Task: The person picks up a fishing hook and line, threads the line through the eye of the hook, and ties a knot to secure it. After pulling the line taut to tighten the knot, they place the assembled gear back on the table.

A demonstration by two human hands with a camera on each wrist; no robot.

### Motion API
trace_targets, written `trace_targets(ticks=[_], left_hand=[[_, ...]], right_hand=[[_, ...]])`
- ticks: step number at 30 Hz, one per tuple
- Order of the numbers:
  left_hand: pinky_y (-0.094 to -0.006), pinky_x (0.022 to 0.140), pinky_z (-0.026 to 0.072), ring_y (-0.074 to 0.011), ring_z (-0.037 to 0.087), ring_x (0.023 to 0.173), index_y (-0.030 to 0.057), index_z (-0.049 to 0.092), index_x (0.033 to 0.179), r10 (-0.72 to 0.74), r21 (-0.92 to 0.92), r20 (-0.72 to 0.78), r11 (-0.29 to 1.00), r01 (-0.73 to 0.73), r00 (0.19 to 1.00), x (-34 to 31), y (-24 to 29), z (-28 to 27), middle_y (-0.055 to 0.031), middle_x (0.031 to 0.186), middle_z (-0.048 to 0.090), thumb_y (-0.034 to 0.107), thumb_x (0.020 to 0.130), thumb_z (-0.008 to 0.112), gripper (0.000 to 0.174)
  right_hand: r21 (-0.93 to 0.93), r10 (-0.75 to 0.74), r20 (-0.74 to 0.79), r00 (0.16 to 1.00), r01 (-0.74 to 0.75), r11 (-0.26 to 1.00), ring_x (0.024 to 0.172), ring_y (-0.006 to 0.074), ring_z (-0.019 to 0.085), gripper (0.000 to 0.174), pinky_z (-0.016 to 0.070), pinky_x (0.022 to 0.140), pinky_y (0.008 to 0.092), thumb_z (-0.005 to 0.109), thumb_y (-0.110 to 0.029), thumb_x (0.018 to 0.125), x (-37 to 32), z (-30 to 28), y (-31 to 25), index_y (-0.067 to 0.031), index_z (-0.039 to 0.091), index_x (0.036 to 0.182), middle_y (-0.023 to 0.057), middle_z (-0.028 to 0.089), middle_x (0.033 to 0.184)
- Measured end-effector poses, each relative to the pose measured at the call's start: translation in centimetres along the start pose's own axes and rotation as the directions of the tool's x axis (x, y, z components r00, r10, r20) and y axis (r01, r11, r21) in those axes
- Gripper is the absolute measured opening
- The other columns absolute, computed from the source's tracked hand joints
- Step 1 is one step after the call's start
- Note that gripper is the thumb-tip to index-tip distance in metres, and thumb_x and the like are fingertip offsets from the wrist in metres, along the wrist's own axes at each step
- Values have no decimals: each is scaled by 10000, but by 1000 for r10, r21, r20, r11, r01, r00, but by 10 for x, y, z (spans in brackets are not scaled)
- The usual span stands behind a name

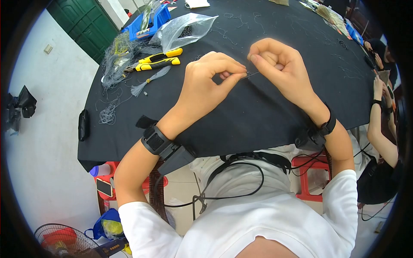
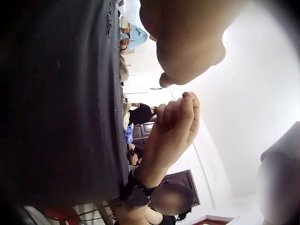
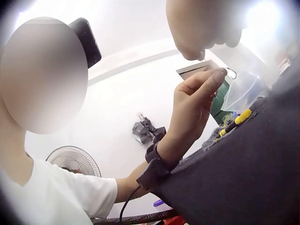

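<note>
Over the black tablecloth (image 1: 241,116) both hands are raised close together. The left hand (image 1: 211,79) pinches a thin grey line (image 1: 254,74) between thumb and forefinger. Facing it, the right hand (image 1: 284,71) has its fingers curled in and pinches the same line, which spans the short gap. A small dark curved piece (image 3: 232,73) shows at the left fingertips in the right wrist view; its kind is too small to tell. In the left wrist view the right hand (image 2: 176,117) has thumb and forefinger tips together on the line.
Left of the hands lie yellow-and-black pliers (image 1: 157,64), a tied bundle of grey line (image 1: 149,81) and tangled line (image 1: 114,64). Behind them stand a clear plastic bag (image 1: 185,32) and a blue bin (image 1: 149,21). Another person's arms (image 1: 378,101) are at the right edge.
</note>
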State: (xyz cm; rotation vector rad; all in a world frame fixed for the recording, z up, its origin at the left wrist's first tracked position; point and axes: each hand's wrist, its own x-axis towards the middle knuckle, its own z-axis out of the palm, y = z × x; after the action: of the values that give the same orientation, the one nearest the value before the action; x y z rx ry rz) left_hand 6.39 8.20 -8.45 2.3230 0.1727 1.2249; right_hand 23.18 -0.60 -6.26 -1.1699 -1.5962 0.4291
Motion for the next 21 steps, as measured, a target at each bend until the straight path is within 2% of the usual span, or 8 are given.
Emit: trace_targets(ticks=[4, 7, 13, 21], left_hand=[[-195, 596, 442, -84, 565, 682, 21, 690, 853, 20, -13, 66, 1000, -19, 998, 1, 1, -2, -51, 841, 656, -11, 731, 691, 126], [-193, 591, 438, -83, 563, 678, 20, 691, 854, 41, -41, 56, 998, -39, 998, 1, 1, -1, -54, 842, 657, -12, 726, 695, 131], [-191, 596, 443, -86, 574, 686, 17, 695, 860, 47, -76, 53, 996, -43, 997, 1, 2, -2, -63, 843, 659, -23, 722, 694, 145], [-197, 617, 466, -104, 599, 708, 19, 698, 852, 116, -63, 43, 992, -113, 992, 1, 1, -3, -70, 862, 664, -32, 712, 695, 148]], right_hand=[[-26, 13, -15, 1000, -13, 1000, 492, 11, 299, 129, 265, 461, 213, 574, -126, 856, 4, -4, 7, -11, 609, 903, -80, 328, 516], [-86, 21, -9, 1000, -22, 996, 488, 12, 303, 144, 268, 458, 215, 576, -137, 856, 6, -8, 7, -5, 610, 902, -80, 338, 511], [-89, 110, 25, 994, -107, 990, 487, 12, 334, 200, 274, 461, 204, 593, -189, 847, 7, -10, 12, 5, 618, 885, -79, 409, 525], [138, 372, 217, 902, -406, 903, 475, 13, 323, 197, 234, 430, 197, 596, -203, 822, 7, -11, 17, -13, 644, 848, -75, 437, 564]])
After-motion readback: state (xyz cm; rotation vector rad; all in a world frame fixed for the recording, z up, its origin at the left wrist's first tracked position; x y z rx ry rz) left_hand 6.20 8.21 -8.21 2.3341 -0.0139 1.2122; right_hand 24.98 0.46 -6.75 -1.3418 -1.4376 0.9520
